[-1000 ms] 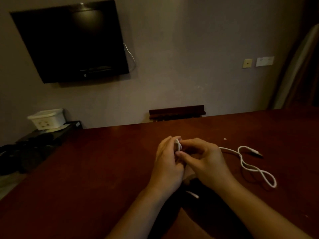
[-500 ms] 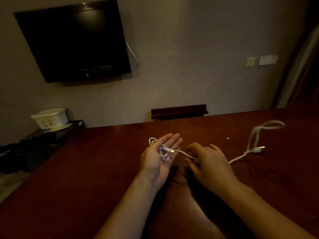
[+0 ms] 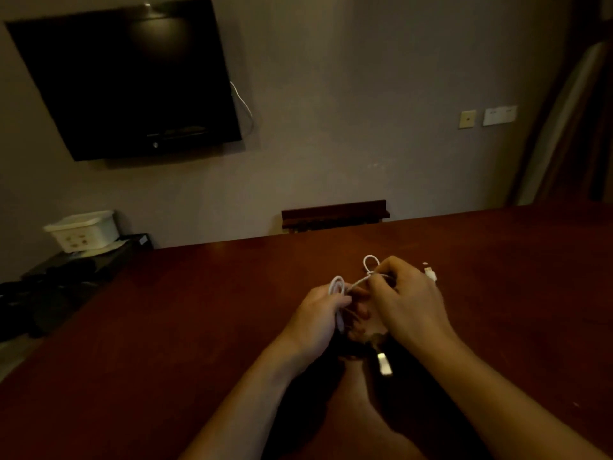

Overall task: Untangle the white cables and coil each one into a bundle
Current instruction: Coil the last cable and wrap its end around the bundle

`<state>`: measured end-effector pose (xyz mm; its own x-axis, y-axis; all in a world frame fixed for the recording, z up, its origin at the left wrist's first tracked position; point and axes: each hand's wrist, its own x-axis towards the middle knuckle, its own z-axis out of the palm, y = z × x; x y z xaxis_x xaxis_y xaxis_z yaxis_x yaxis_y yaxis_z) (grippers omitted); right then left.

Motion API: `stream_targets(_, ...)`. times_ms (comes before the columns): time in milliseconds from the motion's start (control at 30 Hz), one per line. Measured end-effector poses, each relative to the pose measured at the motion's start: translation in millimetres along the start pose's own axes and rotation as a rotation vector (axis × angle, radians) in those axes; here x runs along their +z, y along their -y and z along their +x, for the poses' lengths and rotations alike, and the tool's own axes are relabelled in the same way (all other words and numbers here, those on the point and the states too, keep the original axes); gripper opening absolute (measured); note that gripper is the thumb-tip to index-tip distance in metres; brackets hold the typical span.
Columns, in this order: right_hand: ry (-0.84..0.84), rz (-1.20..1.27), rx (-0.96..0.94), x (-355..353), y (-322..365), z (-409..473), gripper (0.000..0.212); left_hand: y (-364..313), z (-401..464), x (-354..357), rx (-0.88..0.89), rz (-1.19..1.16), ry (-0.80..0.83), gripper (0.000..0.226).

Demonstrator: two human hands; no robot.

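A thin white cable (image 3: 360,282) runs between both hands above the dark red table (image 3: 166,327). My left hand (image 3: 320,315) is closed around a few coiled loops of it, which stick up above the fingers. My right hand (image 3: 408,303) pinches the strand near a small loop that rises over its fingers. One plug end (image 3: 430,273) pokes out to the right of my right hand. A second plug (image 3: 384,363) hangs below the hands, blurred. The rest of the cable is hidden inside the hands.
A black TV (image 3: 129,81) hangs on the wall with a white wire beside it. A white box (image 3: 83,230) sits on a dark low stand at the left. A chair back (image 3: 335,214) shows behind the table's far edge.
The loose length that lay on the table at the right has been gathered up to the hands. My left hand went from flat open to closed on the coil, and my right hand rose to it.
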<state>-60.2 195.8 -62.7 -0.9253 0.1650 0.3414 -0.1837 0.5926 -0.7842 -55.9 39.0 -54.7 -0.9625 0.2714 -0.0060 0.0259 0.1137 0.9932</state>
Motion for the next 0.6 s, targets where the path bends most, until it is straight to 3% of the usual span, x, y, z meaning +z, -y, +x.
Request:
stream_targets(167,-0.004,0.138,-0.063,1,3,-3,0.010,14,6,-1,0.087,0.314,-0.028,0.017)
stream_targets(367,0.017,0.110,-0.076,9,3,-7,0.018,14,10,-14,0.184,0.524,-0.224,0.046)
stream_targets(467,0.026,0.105,-0.068,10,2,-5,0.017,12,7,-18,0.151,0.386,-0.216,0.046)
stream_targets(600,0.056,0.234,-0.071,10,-1,-3,0.006,11,12,-15,-0.038,-0.143,-0.252,0.054)
